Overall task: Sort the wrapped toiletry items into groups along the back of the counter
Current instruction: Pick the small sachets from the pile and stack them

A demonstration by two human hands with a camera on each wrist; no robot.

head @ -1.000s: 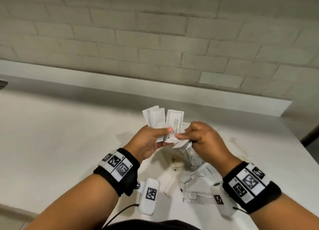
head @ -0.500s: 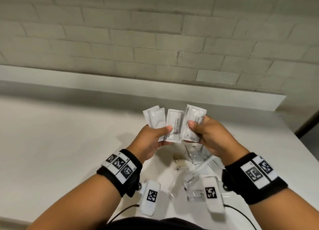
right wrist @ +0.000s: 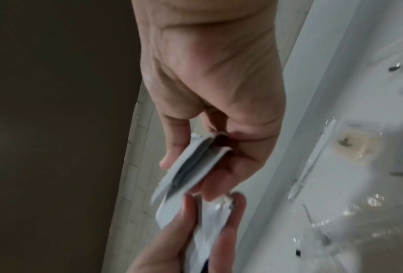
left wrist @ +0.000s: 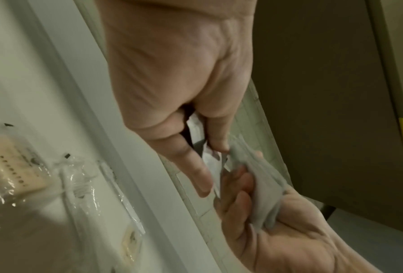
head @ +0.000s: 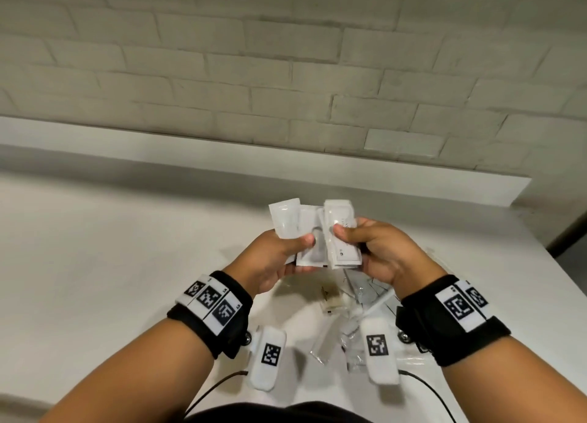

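Both hands hold a fan of white sachets (head: pixel 313 232) above the white counter (head: pixel 111 248). My left hand (head: pixel 279 257) pinches the left sachets (head: pixel 286 220) between thumb and fingers; the left wrist view shows this hand (left wrist: pixel 184 103) with white packet edges (left wrist: pixel 209 160) between its fingers. My right hand (head: pixel 378 254) pinches a small stack of sachets (head: pixel 341 235) against the fan, thumb on top. In the right wrist view that stack (right wrist: pixel 191 166) sits edge-on between thumb and fingers. Under the hands lies a pile of clear-wrapped toiletry items (head: pixel 352 311).
A brick wall (head: pixel 286 73) rises behind a low white ledge (head: pixel 254 162) at the counter's back. The counter ends at the right edge (head: pixel 540 279). A wrapped beige comb (left wrist: pixel 15 171) and clear wrappers (right wrist: pixel 336 212) lie on the counter near me.
My right hand lifted a sachet from the pile up to the fan, then slid its sachets over the middle ones. Both hands rose slightly and came closer together.
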